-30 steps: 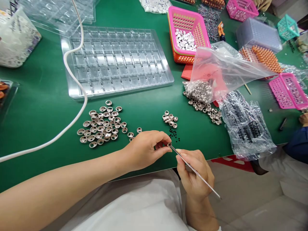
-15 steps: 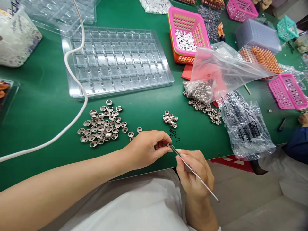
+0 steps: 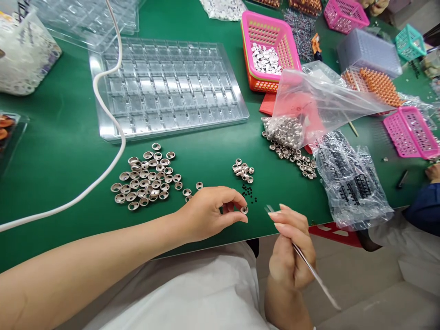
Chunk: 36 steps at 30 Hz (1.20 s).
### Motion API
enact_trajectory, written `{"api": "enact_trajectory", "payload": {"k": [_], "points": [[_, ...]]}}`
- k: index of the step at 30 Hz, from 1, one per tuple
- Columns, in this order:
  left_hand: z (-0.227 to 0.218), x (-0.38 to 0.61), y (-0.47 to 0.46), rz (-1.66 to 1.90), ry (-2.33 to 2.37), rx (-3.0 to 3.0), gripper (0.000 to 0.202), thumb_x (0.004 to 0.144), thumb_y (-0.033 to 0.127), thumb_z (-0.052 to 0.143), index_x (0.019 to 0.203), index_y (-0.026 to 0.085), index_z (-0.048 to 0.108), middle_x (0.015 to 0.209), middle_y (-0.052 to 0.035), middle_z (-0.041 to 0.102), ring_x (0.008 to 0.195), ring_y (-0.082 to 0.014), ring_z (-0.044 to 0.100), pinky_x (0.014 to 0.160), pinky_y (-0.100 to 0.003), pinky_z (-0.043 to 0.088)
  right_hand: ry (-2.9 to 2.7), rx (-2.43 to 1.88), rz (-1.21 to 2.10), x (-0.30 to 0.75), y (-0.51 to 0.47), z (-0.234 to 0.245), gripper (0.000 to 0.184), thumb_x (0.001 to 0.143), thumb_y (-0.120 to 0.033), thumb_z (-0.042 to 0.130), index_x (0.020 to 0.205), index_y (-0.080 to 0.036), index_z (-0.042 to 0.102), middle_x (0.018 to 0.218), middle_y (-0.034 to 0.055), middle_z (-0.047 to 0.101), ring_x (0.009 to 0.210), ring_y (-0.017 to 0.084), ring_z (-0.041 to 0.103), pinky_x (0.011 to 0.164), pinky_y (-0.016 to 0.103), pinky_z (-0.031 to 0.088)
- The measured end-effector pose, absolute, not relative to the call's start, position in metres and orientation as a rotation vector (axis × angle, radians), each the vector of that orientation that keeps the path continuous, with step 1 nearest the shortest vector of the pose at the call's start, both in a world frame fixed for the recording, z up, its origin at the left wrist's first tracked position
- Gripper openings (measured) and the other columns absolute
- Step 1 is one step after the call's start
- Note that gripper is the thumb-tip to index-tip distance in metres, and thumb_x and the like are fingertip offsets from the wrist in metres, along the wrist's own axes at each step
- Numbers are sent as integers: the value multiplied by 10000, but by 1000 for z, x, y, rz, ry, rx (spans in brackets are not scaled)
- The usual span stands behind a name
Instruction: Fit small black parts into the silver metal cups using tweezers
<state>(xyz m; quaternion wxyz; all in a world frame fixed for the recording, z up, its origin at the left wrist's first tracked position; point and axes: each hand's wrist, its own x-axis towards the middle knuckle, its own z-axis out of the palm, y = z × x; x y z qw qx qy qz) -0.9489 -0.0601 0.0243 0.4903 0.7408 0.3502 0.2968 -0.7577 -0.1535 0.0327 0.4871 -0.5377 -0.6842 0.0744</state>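
Observation:
Between thumb and forefinger, my left hand (image 3: 215, 213) pinches a small silvery metal cup (image 3: 244, 210) with its hollow facing up. My right hand (image 3: 292, 245) grips thin metal tweezers (image 3: 316, 277), whose blurred tips are apart from the cup, to its right. Just beyond my left fingertips lie tiny black discs (image 3: 247, 191) and a small cluster of silvery cups (image 3: 243, 169). A larger group of silvery cups with dark spots inside (image 3: 147, 178) is spread on the green table (image 3: 209, 151), left of my left hand.
A clear compartment tray (image 3: 172, 89) lies behind the cups, with a white cable (image 3: 109, 110) crossing its left side. Pink basket (image 3: 271, 27) holds white pieces. On the right are a bag of metal cups (image 3: 285, 128), bagged black parts (image 3: 354, 183) and another person's sleeve (image 3: 424, 204).
My right hand has drawn the tweezers away from the cup, to the right and toward my body. My left hand stays nearly in place, still pinching the cup, whose hollow is now visible.

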Motion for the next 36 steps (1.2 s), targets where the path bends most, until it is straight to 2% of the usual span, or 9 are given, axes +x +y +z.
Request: {"api": "enact_trajectory", "payload": {"k": [2,4,7,9,14,20,27,32,36], "points": [[21,-949,-61,774,806,1788,124,827,243,814,876,174,724,754,19,723,641,-91,645,619,-163,503,-1567,-1278,233,-755,-153,32,349,973,-46,380,1138,-216,636,1056,74,707,987,242,685,876,552,591],[18,-949,-61,813,765,1782,141,839,287,809,874,176,729,744,15,715,632,-92,630,623,-171,502,-1566,-1284,265,-752,-154,29,330,975,-66,419,1120,-229,665,1036,69,700,936,230,686,772,458,603],[16,-948,-63,802,728,1777,176,865,351,783,874,181,738,731,5,714,629,-100,626,623,-183,505,-1729,-1323,256,-745,-157,25,287,945,-88,550,1132,-258,685,956,41,650,756,160,641,604,319,549],[16,-947,-64,788,706,1761,212,887,394,754,876,183,740,733,-4,725,624,-103,637,612,-186,508,-1854,-1291,253,-742,-158,23,308,908,-93,638,1160,-265,681,896,18,617,679,127,598,564,286,517],[16,-947,-65,790,646,1753,243,901,421,733,871,180,741,717,-9,737,598,-103,641,603,-186,508,-2034,-1150,223,-736,-150,22,401,857,-52,705,1209,-238,661,889,20,665,662,122,577,552,287,482],[21,-949,-64,772,585,1798,140,871,316,781,869,183,738,712,9,737,610,-98,635,604,-173,485,-2160,-1044,179,-729,-148,21,376,879,-63,684,1235,-181,660,915,53,707,672,138,564,539,306,454],[32,-950,-64,733,547,1830,155,911,314,736,873,165,716,724,-8,741,631,-109,643,641,-189,498,-2251,-1001,120,-724,-150,19,298,949,-120,614,1233,-194,660,954,49,725,720,149,608,545,318,461],[31,-950,-65,729,541,1826,175,932,327,710,878,161,714,730,-10,743,632,-108,640,641,-188,495,-2295,-941,134,-723,-151,21,304,930,-73,601,1223,-111,671,993,90,711,759,173,606,578,344,459],[31,-950,-66,729,517,1818,149,918,295,730,892,150,714,743,-13,747,650,-108,643,649,-182,493,-2308,-932,153,-723,-153,21,303,931,-66,580,1213,-113,680,1027,97,698,778,176,591,604,350,454]]}}
